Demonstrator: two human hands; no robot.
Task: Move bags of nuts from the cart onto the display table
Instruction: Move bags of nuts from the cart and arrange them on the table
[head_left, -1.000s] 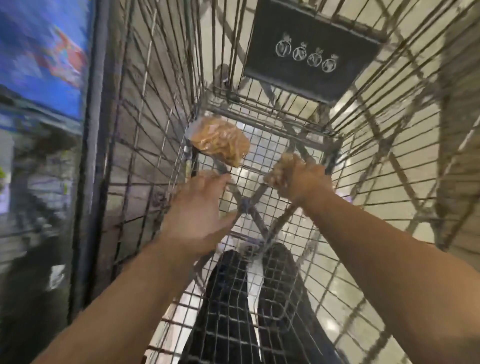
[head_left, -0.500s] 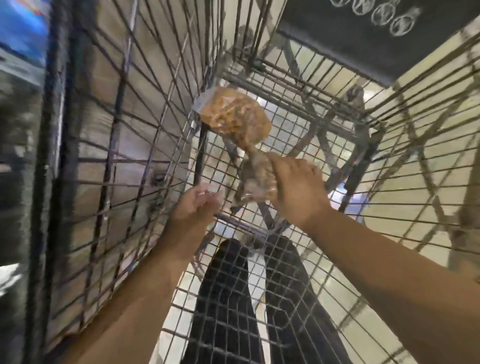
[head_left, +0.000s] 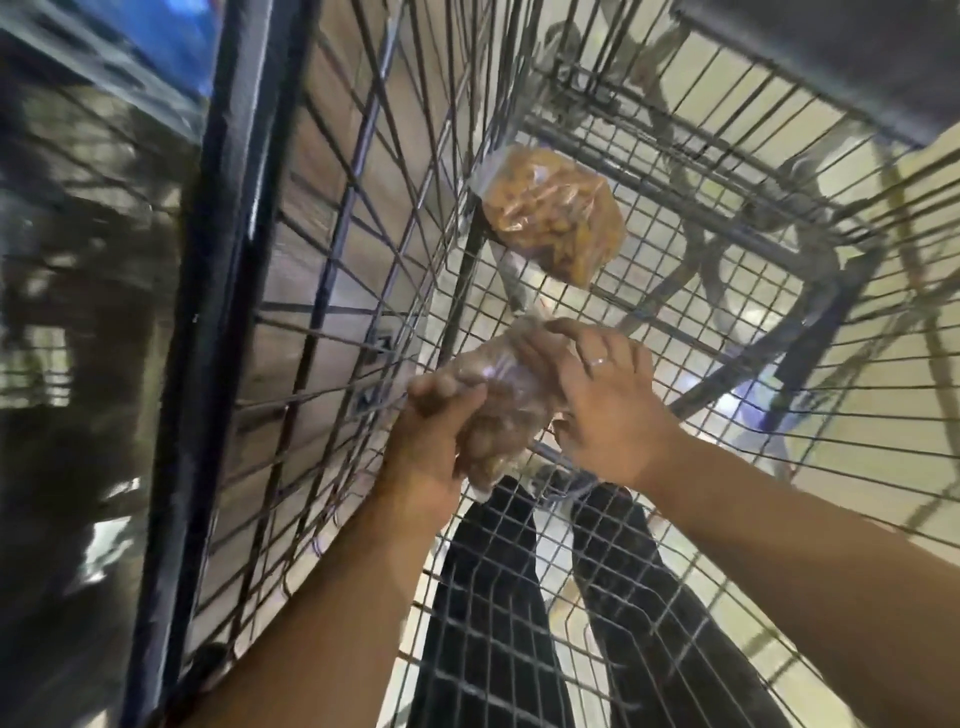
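Down in the wire cart (head_left: 395, 291): two bags of nuts are in there, and two bare arms reach in from above.
Bag in hand: a clear bag of brown nuts (head_left: 501, 415) is up off the wire floor, between both hands and near the cart's left wall.
Left hand (head_left: 434, 436): its fingers are curled round the left side of that bag.
Right hand (head_left: 608, 405): its fingers bend over the top and right side of the bag and grip it. One finger wears a ring (head_left: 597, 361).
What changed: half a second ago only the right hand had the bag, and the left hand was empty beside it. Now the left hand has joined in.
Other bag: the bag of orange-yellow nuts (head_left: 553, 213) has not moved. It lies in the far left corner of the cart, apart from the hands.
What it means: I think one bag is ready to lift out and one more waits. No display table shows, so nothing is set down yet.
Writing: I can read no words or brand on either bag. The dark board (head_left: 831, 47) at the top showed little white drawings a second ago, but they are out of view now.
Under the cart: black trousers (head_left: 483, 597) show through the wire floor.
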